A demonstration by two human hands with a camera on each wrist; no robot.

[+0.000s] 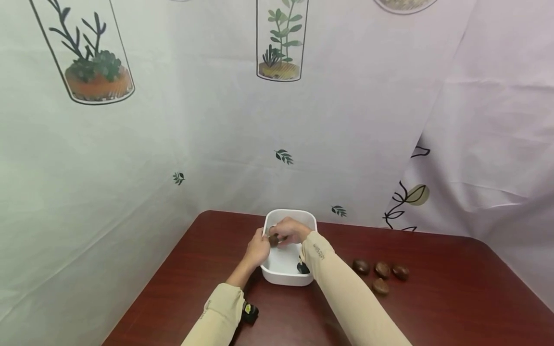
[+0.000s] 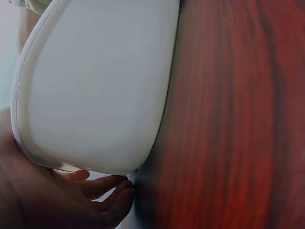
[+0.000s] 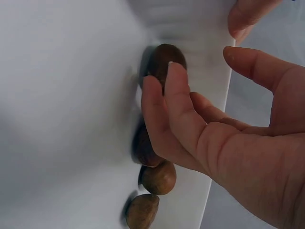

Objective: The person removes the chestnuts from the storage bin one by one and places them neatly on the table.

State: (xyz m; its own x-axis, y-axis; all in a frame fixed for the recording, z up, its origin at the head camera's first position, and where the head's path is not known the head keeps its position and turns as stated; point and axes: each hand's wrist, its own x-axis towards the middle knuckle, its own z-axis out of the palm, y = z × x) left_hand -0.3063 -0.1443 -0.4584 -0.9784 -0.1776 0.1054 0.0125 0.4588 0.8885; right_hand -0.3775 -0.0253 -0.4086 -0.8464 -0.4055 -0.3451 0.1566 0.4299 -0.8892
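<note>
1. Head view: one white tub (image 1: 283,276) stands on the dark red surface (image 1: 454,307), near its far edge. Both hands meet over the tub's far left corner. The left hand (image 1: 258,250) lies against the tub's left rim; the right hand (image 1: 291,230) is above the tub, fingers bent round one brown nut (image 1: 273,240) held between the two hands. Four more nuts (image 1: 381,276) lie loose on the surface to the right of the tub, well apart from it, three in a row and one nearer the person. A small black and yellow object (image 1: 250,312) shows at the left sleeve. A printed curtain (image 1: 216,120) hangs behind.

2. Left wrist view: the tub's white outer wall (image 2: 100,86) fills most of the frame, blocking sight of its inside. The left hand (image 2: 57,200) sits below its rim, fingers (image 2: 112,183) loosely extended and touching the wall's underside; it grips nothing here.

3. Right wrist view: four nuts lie in a line along the tub's inner wall (image 3: 57,95). The right hand (image 3: 214,143) has its fingertips (image 3: 164,81) on the topmost nut (image 3: 164,59), thumb held apart; its fingers partly hide the second nut (image 3: 143,150). The other two nuts (image 3: 150,193) lie below, touching each other.
</note>
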